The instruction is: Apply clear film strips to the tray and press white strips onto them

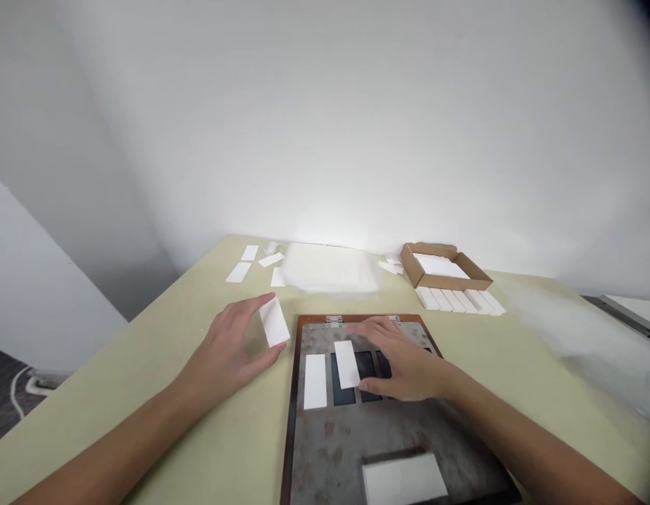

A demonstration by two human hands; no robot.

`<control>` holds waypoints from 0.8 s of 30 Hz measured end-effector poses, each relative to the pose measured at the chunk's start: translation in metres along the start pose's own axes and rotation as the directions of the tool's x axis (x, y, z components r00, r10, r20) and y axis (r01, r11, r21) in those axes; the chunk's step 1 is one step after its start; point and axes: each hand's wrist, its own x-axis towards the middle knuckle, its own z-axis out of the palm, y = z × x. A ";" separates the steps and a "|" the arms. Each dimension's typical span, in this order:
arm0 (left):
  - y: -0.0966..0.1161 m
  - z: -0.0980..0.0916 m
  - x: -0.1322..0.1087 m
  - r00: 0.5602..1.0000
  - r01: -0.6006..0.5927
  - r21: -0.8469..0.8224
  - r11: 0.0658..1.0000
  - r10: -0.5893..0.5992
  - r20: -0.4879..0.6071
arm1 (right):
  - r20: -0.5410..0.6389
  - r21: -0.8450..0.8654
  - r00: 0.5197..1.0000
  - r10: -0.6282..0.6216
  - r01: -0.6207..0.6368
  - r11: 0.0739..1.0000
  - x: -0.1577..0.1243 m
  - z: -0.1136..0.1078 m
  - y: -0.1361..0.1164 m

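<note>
Far out beyond the left hand (227, 351) a few loose strips (239, 272) lie scattered on the table (161, 330), well apart from it. The left hand is closed on a white strip (275, 321), fingers on its far edge and thumb on its near edge, holding it just left of the plate (388, 428) and above the table. Right of that grip a seated strip (315, 381) lies flat in the leftmost slot. Next to it a tilted strip (347, 365) lies askew over a dark slot (341, 393). The right hand (403, 358) rests loosely spread on the plate, thumb and fingertips touching the tilted strip's right edge; I cannot tell whether it is clamped. This hand covers the slots further right. Nearer than it, a white block (403, 479) sits on the plate. Beyond it lie a white sheet (329, 268), a cardboard box (477, 282) and a row of strips (458, 300) against the box
</note>
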 end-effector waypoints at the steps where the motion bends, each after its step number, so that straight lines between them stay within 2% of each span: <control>1: 0.000 0.000 0.000 1.000 -0.003 0.003 1.000 0.003 0.004 | 0.009 -0.006 1.000 -0.009 0.009 1.000 0.001 0.004 0.001; 6: 0.001 -0.001 -0.001 1.000 0.001 0.018 1.000 -0.001 0.016 | -0.024 -0.044 0.999 -0.032 0.031 0.999 0.005 0.017 0.007; 14: 0.000 0.002 0.000 0.999 0.007 0.006 1.000 -0.007 0.041 | -0.072 -0.123 0.987 -0.142 0.132 0.984 0.002 0.021 0.000; 24: 0.003 0.001 -0.002 0.999 0.011 0.005 1.000 -0.011 0.032 | -0.096 -0.224 0.974 -0.203 0.178 0.958 -0.001 0.028 -0.001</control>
